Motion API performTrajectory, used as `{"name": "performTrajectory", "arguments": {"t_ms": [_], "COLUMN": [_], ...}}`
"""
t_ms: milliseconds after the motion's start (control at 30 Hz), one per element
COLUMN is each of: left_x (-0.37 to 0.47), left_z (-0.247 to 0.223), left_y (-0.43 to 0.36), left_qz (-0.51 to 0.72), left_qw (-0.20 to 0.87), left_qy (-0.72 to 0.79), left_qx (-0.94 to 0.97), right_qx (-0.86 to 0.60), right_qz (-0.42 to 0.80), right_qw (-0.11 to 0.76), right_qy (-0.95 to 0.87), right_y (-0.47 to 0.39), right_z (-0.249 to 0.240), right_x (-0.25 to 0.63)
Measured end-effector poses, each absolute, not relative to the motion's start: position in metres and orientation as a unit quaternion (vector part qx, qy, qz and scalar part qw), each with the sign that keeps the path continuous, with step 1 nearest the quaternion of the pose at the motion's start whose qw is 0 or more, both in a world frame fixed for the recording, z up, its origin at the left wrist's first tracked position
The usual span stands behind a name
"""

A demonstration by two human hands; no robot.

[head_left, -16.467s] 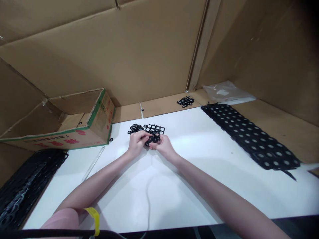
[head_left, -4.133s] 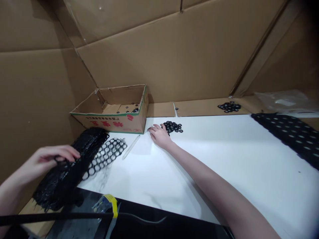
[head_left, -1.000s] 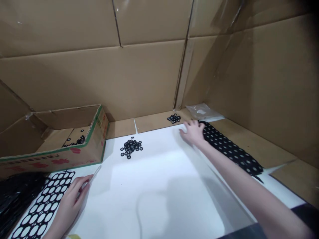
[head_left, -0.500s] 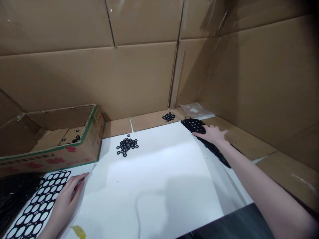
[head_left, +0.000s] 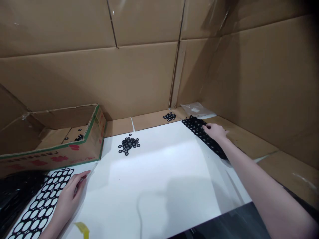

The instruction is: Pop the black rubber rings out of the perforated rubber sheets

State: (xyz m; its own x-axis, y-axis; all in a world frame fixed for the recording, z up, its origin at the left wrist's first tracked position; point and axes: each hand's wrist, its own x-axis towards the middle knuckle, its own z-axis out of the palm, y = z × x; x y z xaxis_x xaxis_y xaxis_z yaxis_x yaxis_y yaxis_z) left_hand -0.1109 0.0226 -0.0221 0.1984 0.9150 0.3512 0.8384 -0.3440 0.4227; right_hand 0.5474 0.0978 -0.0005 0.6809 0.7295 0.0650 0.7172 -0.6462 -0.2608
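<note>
My right hand (head_left: 214, 131) is closed on the edge of a stack of black perforated sheets (head_left: 199, 131) at the right side of the white board (head_left: 159, 166). Thumb and fingers pinch it near its far end. At the lower left, my left hand (head_left: 69, 196) rests on the board with its fingers curled together. Whatever may be between those fingertips is too small to make out. Beside that hand lies a black sheet with rows of large round holes (head_left: 41, 204). A pile of small black rings (head_left: 128, 144) sits on the board between the hands.
An open cardboard box (head_left: 82, 151) with a few black rings inside stands at the left. More rings (head_left: 169, 116) lie at the back, near a clear plastic bag (head_left: 196, 109). Cardboard walls (head_left: 142, 76) enclose the back and right. Yellow tape (head_left: 82, 229) is in front.
My right hand's fingers have gone from spread over the black perforated sheets to pinching them, and the sheets' edge is lifted and shifted slightly. My left hand stays in place.
</note>
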Motion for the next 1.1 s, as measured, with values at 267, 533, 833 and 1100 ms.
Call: {"name": "performTrajectory", "arguments": {"t_ms": [267,533,833,1100], "left_x": [-0.102,-0.108,-0.111,-0.095], "left_z": [-0.018,-0.024,-0.004,0.008], "left_y": [0.018,0.019,0.016,-0.003], "left_qz": [0.246,0.273,0.419,0.529], "left_qw": [0.058,0.061,0.25,0.418], "left_qy": [0.58,0.559,0.602,0.531], "left_qx": [0.774,0.78,0.632,0.514], "right_qx": [-0.895,-0.827,-0.528,-0.34], "right_qz": [0.06,-0.048,-0.023,0.036], "right_qw": [0.305,0.277,0.355,0.324], "right_qy": [-0.321,-0.487,-0.771,-0.882], "right_y": [0.093,0.049,-0.038,-0.046], "right_z": [0.002,0.012,-0.009,-0.025], "right_x": [0.539,0.497,0.34,0.181]}}
